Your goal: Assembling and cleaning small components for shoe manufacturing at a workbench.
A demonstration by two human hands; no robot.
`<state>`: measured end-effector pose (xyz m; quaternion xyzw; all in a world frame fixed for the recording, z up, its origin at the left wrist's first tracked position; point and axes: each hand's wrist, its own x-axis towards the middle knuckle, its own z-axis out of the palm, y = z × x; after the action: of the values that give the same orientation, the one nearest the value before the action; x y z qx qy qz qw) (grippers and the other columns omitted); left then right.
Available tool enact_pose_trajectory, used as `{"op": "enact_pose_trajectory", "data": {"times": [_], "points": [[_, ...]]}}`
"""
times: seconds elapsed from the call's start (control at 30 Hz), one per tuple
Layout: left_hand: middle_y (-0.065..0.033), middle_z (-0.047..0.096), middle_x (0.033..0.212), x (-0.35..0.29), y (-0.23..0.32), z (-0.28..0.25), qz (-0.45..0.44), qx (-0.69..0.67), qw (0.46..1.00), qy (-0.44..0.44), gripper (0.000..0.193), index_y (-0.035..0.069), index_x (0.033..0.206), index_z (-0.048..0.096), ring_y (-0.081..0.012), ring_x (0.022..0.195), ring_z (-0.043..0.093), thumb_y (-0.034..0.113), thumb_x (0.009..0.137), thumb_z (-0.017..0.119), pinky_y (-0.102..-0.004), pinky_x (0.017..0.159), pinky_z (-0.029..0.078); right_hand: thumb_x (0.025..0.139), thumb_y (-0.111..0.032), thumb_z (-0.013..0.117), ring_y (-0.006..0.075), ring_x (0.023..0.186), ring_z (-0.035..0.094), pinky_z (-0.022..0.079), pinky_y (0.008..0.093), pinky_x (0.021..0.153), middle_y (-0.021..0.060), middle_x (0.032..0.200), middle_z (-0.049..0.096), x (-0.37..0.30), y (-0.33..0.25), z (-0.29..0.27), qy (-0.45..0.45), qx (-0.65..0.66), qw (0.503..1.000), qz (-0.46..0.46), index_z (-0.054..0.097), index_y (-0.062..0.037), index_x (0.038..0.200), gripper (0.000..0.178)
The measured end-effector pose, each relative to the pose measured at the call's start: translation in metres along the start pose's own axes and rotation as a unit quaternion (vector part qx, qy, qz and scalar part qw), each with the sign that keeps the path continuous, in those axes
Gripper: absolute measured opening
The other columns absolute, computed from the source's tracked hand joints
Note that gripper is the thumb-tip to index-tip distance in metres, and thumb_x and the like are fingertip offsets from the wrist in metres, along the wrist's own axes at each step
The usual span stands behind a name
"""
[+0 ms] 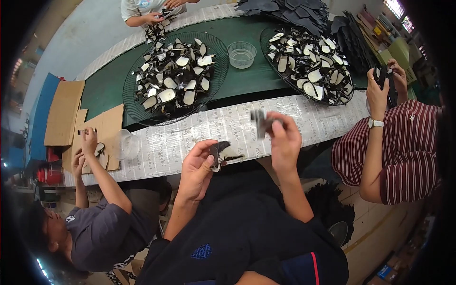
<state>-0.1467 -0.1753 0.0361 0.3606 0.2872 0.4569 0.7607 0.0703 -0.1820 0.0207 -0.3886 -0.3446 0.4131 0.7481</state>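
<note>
My left hand (194,168) pinches a small curved black piece with a pale inner side (219,155), its thumb pressed on the near edge. To the right and slightly higher, my right hand (286,145) has its fingers closed round a dark grey piece (259,124), blurred by motion. The two hands are apart, both raised at the near edge of the table (223,121). Beyond them, a round mesh basket (128,90) holds a heap of similar black pieces with cream inner faces. A second mesh basket (264,53) at the right holds more.
A clear plastic bowl (242,54) stands between the baskets. Dark flat sheets (297,14) are stacked at the far right. Cardboard (65,114) and a clear tub (127,145) lie at left. Co-workers handle pieces at left, right (387,152) and across the table.
</note>
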Motion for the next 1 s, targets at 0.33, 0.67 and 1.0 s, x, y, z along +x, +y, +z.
{"op": "enact_pose_trajectory", "data": {"times": [0.33,0.67,1.0], "points": [[-0.0073,0.057,0.1,-0.021,0.007,0.009,-0.001,-0.356,0.905,-0.231,0.036,0.008,0.119,0.052,-0.0248,0.088,0.062,0.015,0.089,0.071,-0.0345,0.07,0.057,0.095,-0.011,0.061,0.0096,0.081,0.06,0.051,0.0234,0.076,0.0038,0.096,0.065,0.062,0.109,-0.074,0.003,-0.082,0.993,0.087,0.066,-0.001,0.111,0.019],[-0.0037,0.064,0.103,0.014,0.047,-0.02,-0.113,0.226,0.96,-0.121,0.031,-0.001,0.121,0.06,-0.0119,0.096,0.061,0.007,0.091,0.066,-0.0262,0.086,0.049,0.095,-0.012,0.062,0.0102,0.083,0.06,0.051,0.0249,0.076,0.0034,0.098,0.065,0.055,0.114,-0.083,0.009,-0.059,0.993,0.099,0.065,-0.0016,0.11,0.018],[-0.0132,0.066,0.115,0.117,0.104,-0.074,0.352,0.552,0.72,0.231,0.03,-0.001,0.122,0.06,-0.0194,0.1,0.064,0.013,0.096,0.058,-0.0303,0.088,0.049,0.095,-0.012,0.062,0.0107,0.083,0.062,0.052,0.0258,0.077,0.0041,0.097,0.066,0.052,0.109,-0.085,0.018,-0.04,0.995,0.091,0.065,-0.0009,0.11,0.019]]}}
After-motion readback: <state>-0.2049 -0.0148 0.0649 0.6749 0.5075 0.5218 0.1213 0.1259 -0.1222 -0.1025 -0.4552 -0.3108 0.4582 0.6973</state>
